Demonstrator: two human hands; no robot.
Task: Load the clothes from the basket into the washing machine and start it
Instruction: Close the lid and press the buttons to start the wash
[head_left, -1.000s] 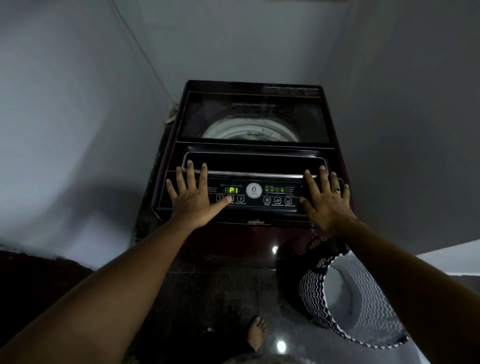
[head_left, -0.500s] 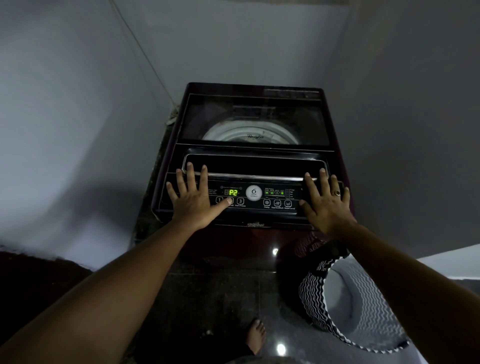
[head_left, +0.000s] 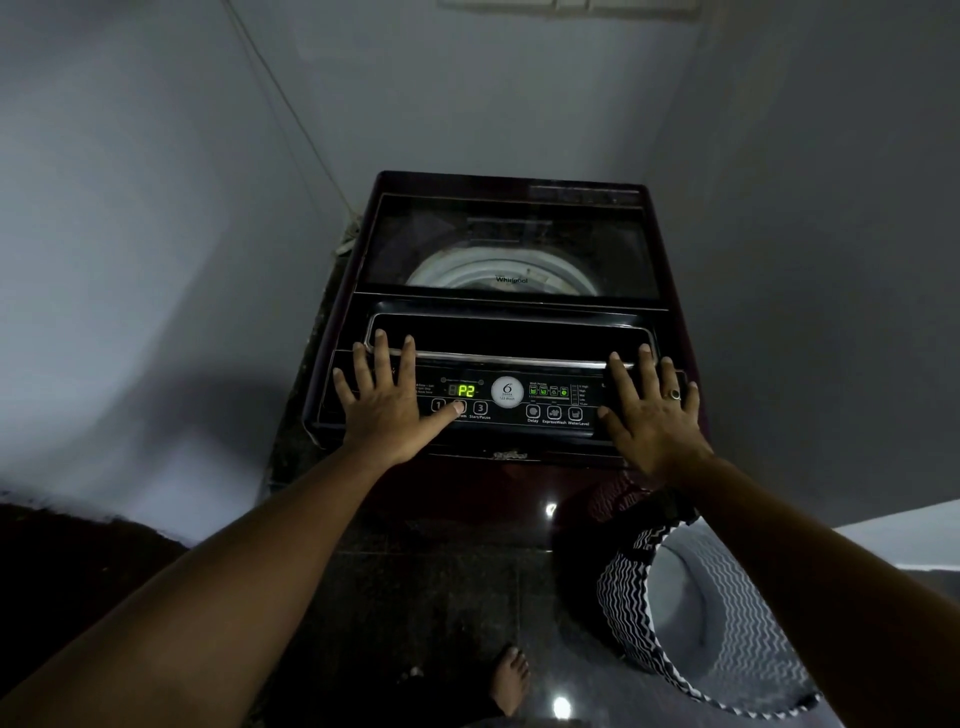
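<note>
on top of the washing machine (head_left: 506, 249) both hands lie flat with fingers spread: the left hand (head_left: 382, 402) thumb presses a button beside the green display (head_left: 466, 390), the right hand (head_left: 652, 415) rests opposite. the basket (head_left: 691, 618) stands on the floor, lower right.

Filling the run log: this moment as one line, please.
step: program select | left hand: thumb presses panel | right hand: flat on panel | display: P2 | lid: closed | basket: on floor

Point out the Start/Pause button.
Head view: the Start/Pause button sits left of centre on the control panel, just right of the thumb of the left hand and below the P2 display.
</note>
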